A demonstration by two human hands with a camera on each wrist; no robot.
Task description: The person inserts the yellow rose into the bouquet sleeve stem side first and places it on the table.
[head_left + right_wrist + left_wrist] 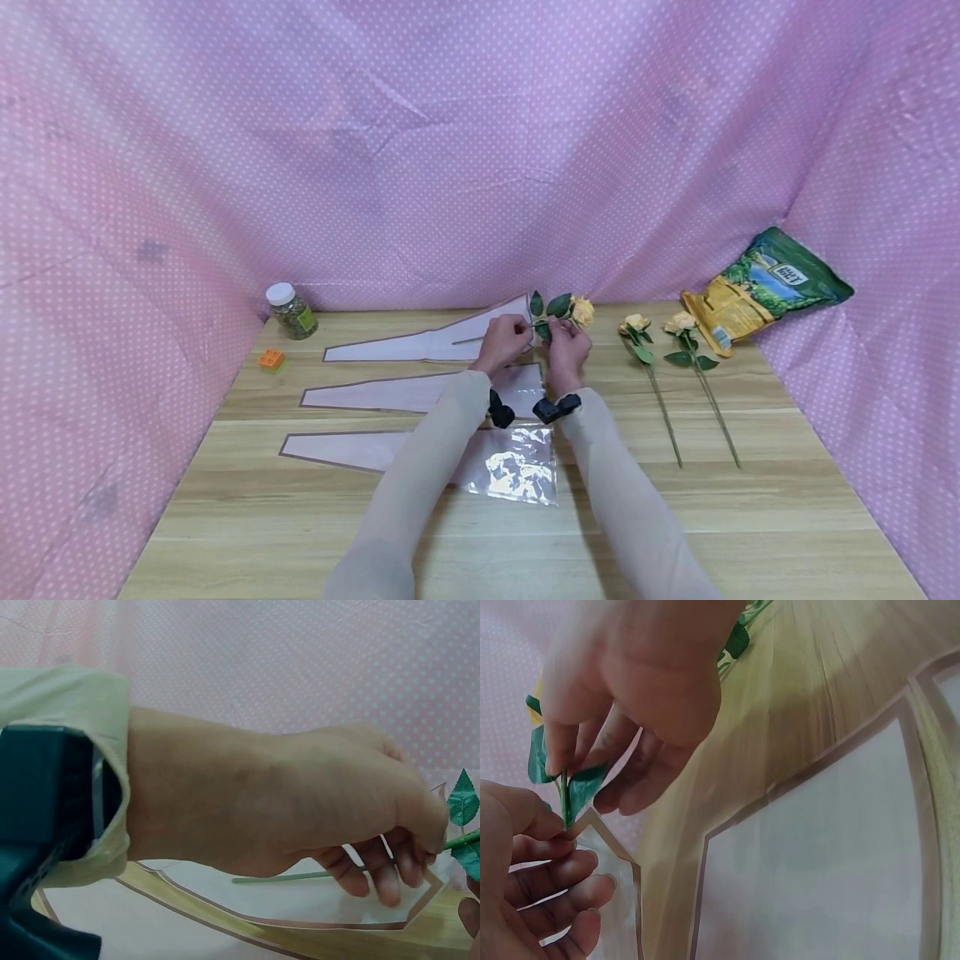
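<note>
My left hand (506, 340) pinches the green stem of a yellow rose (582, 311) between thumb and forefinger, the other fingers loosely bent, as the left wrist view shows. Just right of it, my right hand (567, 350) pinches the stem by the leaves (587, 784), below the bloom. The lower stem (281, 878) lies along the farthest tapered clear sleeve (420, 347), its leaves and bloom at the wide right end. In the right wrist view the left hand (337, 799) covers part of the stem. Whether the stem is inside or on the sleeve, I cannot tell.
Two more tapered sleeves (375, 395) (345, 450) lie nearer, under my left forearm. Two yellow roses (636, 323) (680, 325) lie to the right, beside a green and yellow bag (780, 279). At the far left stand a white-capped jar (294, 312) and orange block (272, 359).
</note>
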